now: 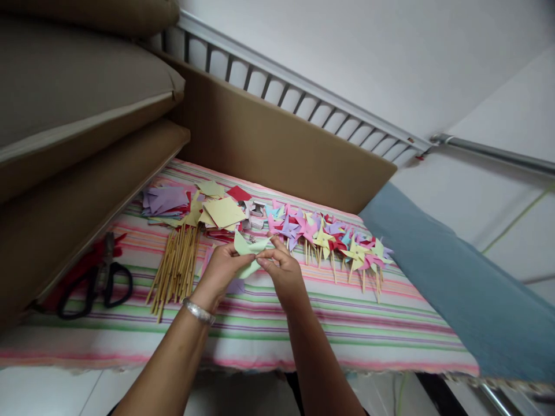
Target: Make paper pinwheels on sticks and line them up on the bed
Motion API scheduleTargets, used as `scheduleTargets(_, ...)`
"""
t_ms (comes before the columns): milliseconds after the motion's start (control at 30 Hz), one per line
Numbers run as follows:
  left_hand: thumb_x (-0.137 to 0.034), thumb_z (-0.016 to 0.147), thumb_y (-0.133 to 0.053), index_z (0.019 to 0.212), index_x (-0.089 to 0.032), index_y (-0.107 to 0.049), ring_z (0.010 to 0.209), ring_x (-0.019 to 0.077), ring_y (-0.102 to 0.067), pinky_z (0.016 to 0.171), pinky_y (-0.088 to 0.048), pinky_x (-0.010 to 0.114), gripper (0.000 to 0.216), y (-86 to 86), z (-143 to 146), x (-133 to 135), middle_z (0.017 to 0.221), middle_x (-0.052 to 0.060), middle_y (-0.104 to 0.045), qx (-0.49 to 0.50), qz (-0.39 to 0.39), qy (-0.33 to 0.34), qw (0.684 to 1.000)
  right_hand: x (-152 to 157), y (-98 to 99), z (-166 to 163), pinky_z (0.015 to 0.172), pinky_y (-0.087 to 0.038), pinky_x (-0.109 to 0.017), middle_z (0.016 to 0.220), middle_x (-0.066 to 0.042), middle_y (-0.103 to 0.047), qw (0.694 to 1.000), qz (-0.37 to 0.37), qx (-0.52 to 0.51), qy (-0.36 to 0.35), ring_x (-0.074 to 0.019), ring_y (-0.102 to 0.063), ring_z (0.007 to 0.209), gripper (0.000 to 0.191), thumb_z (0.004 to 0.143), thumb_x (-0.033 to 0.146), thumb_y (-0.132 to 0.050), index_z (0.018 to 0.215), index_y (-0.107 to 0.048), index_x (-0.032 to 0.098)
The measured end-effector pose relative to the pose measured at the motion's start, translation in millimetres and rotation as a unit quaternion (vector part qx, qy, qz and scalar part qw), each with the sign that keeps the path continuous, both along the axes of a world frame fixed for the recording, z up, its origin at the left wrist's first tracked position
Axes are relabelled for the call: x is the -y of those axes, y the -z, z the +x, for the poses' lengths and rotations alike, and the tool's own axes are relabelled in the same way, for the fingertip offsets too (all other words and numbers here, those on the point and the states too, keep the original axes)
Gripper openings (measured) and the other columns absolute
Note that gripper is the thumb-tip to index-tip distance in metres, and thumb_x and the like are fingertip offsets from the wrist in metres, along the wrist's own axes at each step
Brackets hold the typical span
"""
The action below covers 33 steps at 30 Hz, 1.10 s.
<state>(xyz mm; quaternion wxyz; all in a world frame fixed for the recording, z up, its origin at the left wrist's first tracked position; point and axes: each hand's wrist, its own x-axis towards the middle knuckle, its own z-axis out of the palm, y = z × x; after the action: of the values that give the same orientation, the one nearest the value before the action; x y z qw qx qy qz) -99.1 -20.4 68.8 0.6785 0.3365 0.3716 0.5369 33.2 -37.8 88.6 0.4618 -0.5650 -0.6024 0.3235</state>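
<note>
A light green paper pinwheel [246, 247], its blades folded inward, is held up over the striped cloth. My left hand [222, 267] pinches its left side, the thumb pressed near the middle; a silver bracelet is on that wrist. My right hand [281, 267] closes in from the right, with thumb and forefinger at the pinwheel's centre. Anything small between those fingertips is too tiny to make out. Just behind the hands are a small open box [255, 215] and a stack of pale yellow paper squares [223, 212].
Wooden sticks [176, 266] lie in a bundle at left, beside dark-handled scissors [102, 280]. Purple cut papers [165, 200] are piled behind them. Several finished pinwheels on sticks [323, 237] lie at right. A brown board [277, 136] stands at the back; stacked cushions [87, 127] rise at left.
</note>
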Motion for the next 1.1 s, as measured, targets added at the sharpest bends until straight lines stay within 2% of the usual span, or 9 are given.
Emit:
scheduleTargets(333,-0.021,0.054,-0.076,0.079,-0.013,-0.073,0.063,0.015,-0.063,0.062,-0.045,0.024,0.026,-1.3,-1,1,0.075,0.005,-0.073,0.003,-0.002,0.016,1.0,0,1.0,2,0.105,-0.025,-0.039,0.136,-0.009,-0.046,0.999,-0.028,-0.014,0.012,-0.0263,-0.035,0.13,0.009,0.065,0.026,-0.065,0.07,-0.07,0.021)
scheduleTargets(600,-0.026,0.055,-0.077,0.084,-0.012,-0.072,0.066,0.018,-0.064,0.063,-0.045,0.026,0.033,6.6,-1,-2,0.079,0.009,-0.073,-0.015,-0.002,0.035,0.999,-2,5.4,3,0.101,-0.03,-0.04,0.129,-0.007,-0.053,0.998,-0.044,-0.051,0.023,-0.027,-0.039,0.126,0.01,0.062,0.026,-0.067,0.069,-0.072,0.022)
scheduleTargets(733,-0.027,0.056,-0.077,0.087,-0.012,-0.072,0.068,0.0185,-0.064,0.063,-0.045,0.026,0.036,7.3,-1,-2,0.08,0.008,-0.073,-0.027,-0.003,0.037,0.999,-2,6.0,1,0.093,-0.039,-0.037,0.105,-0.006,-0.064,0.996,-0.031,-0.088,0.017,-0.0254,-0.054,0.108,0.008,0.059,0.026,-0.068,0.065,-0.07,0.021)
scheduleTargets(900,-0.025,0.056,-0.077,0.083,-0.011,-0.072,0.061,0.0152,-0.062,0.058,-0.043,0.023,0.031,7.7,-2,-1,0.075,0.007,-0.073,-0.032,-0.017,0.047,0.998,-2,8.2,-1,0.075,-0.045,-0.032,0.073,-0.001,-0.065,0.987,-0.049,-0.155,0.012,-0.0193,-0.059,0.077,0.006,0.059,0.025,-0.068,0.064,-0.067,0.02)
scheduleTargets(1000,-0.025,0.056,-0.077,0.08,-0.011,-0.072,0.058,0.0137,-0.061,0.056,-0.042,0.022,0.028,9.6,-3,-1,0.072,0.006,-0.072,-0.032,-0.027,0.056,0.998,0,7.9,-1,0.067,-0.045,-0.03,0.065,0.001,-0.065,0.98,-0.07,-0.187,0.01,-0.0166,-0.058,0.065,0.006,0.058,0.024,-0.069,0.062,-0.066,0.02)
scheduleTargets(1100,-0.023,0.053,-0.078,0.079,-0.012,-0.072,0.058,0.0141,-0.061,0.057,-0.043,0.022,0.029,10.1,-1,0,0.071,0.005,-0.072,-0.025,-0.036,0.047,0.998,0,7.2,0,0.065,-0.045,-0.029,0.063,0.001,-0.065,0.979,-0.075,-0.19,0.015,-0.0165,-0.057,0.063,0.006,0.057,0.024,-0.07,0.06,-0.066,0.02)
